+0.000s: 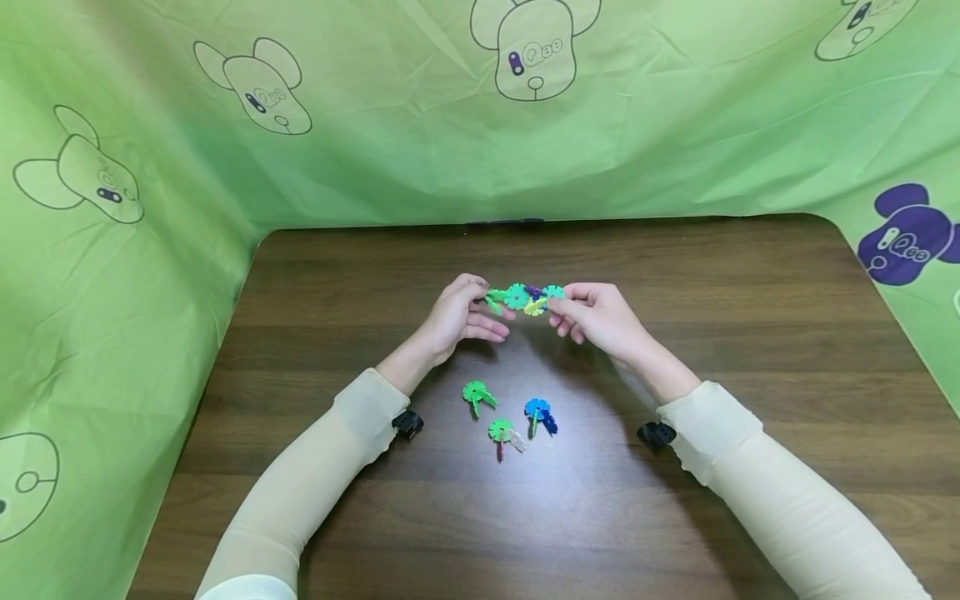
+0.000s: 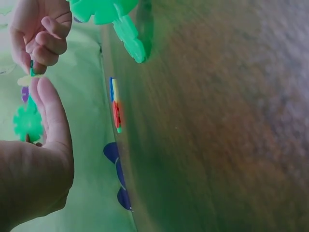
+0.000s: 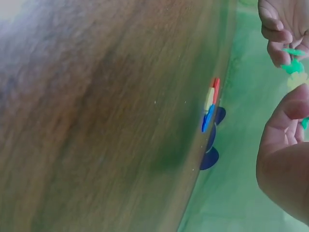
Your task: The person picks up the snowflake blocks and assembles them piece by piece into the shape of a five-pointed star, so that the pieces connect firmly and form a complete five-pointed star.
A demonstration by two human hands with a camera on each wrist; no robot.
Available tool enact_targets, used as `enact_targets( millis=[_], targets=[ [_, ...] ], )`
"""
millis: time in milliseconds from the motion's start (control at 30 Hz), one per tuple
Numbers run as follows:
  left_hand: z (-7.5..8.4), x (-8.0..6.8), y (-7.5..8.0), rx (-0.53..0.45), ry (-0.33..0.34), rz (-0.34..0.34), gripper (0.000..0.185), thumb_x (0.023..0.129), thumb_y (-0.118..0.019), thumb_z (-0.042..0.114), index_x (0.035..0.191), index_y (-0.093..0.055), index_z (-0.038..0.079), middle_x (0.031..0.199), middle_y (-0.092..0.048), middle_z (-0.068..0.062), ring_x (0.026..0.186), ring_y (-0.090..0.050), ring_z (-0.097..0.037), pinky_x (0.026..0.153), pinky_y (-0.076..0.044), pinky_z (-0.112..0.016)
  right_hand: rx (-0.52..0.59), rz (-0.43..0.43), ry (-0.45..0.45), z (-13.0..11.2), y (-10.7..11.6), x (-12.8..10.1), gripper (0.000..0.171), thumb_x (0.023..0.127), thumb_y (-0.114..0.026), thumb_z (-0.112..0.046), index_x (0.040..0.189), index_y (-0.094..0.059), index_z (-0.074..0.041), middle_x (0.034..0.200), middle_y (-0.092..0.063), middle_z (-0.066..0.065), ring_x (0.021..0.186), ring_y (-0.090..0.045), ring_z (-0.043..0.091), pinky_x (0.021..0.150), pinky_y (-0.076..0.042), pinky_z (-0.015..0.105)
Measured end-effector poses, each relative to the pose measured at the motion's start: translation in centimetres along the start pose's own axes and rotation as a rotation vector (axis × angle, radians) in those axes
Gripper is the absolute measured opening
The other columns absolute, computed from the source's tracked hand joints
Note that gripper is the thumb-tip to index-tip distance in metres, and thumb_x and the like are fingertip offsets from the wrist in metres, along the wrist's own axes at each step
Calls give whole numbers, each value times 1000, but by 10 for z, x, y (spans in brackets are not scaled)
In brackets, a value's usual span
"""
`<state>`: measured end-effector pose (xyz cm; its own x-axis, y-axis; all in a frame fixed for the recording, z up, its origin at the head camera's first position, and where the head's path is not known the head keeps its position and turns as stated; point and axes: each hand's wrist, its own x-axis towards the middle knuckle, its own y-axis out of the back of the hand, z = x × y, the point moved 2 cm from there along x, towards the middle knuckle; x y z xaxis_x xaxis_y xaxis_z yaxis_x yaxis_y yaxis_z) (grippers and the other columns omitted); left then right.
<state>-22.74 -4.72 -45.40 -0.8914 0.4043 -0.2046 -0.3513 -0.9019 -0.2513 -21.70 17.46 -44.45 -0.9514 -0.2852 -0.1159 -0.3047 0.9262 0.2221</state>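
Between the two hands hangs a small chain of interlocked notched plastic discs, in green, teal, purple and yellow. My left hand pinches its left end between thumb and forefinger, with the other fingers extended below. At the right end, my right hand pinches a teal disc, its remaining fingers loosely curled. Nearer to me on the table lie three small joined disc sets: an all-green one, a green one with pink and clear discs, and a blue one with a green disc.
The brown wooden table ends at a green cloth backdrop printed with cartoon heads, which also rises on the left and right. By the table's far edge, the left wrist view shows a small red, yellow and blue object.
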Motion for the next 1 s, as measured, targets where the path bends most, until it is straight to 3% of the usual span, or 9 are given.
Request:
enact_targets(
  millis=[100,200,333,467,733,1000],
  targets=[
    [0,0,1,37,-14,10,36,100,-42,22,124,-37,-5,94,-61,-22,64,-65,-24,69,-57,-42,-24,-44,15,1,0,0,27,94,-62,-18,93,-59,9,81,-63,24,60,-59,22,48,-46,24],
    [-1,0,2,92,-19,6,45,95,-57,25,125,-41,-4,93,-58,-17,66,-64,-23,68,-56,-39,-26,-78,22,0,0,-1,25,94,-61,-16,90,-59,8,78,-62,22,59,-57,22,47,-46,24],
    [-2,1,4,139,-16,9,50,84,-73,16,122,-46,-2,88,-60,-12,70,-64,-29,73,-55,-45,-22,-100,48,0,0,-2,25,94,-60,-14,87,-58,10,74,-61,19,58,-55,24,46,-45,25],
    [-3,0,4,143,-10,8,47,81,-76,10,118,-49,-1,85,-61,-12,73,-64,-33,78,-53,-52,-38,-116,83,-1,1,-3,25,94,-60,-15,83,-58,8,74,-59,23,58,-54,30,46,-46,26],
    [-3,-1,3,112,3,-3,33,81,-75,7,107,-55,4,80,-63,-14,64,-64,-22,70,-56,-41,-104,-131,107,0,2,-6,25,95,-59,-15,83,-59,7,77,-58,29,60,-54,34,49,-47,28],
    [-2,-2,3,148,-30,-63,29,79,-76,4,102,-57,2,83,-66,-16,72,-67,-28,76,-54,-51,-207,-131,140,-3,1,-6,25,96,-58,-16,88,-61,8,76,-58,29,62,-54,39,48,-47,30]
  ],
)
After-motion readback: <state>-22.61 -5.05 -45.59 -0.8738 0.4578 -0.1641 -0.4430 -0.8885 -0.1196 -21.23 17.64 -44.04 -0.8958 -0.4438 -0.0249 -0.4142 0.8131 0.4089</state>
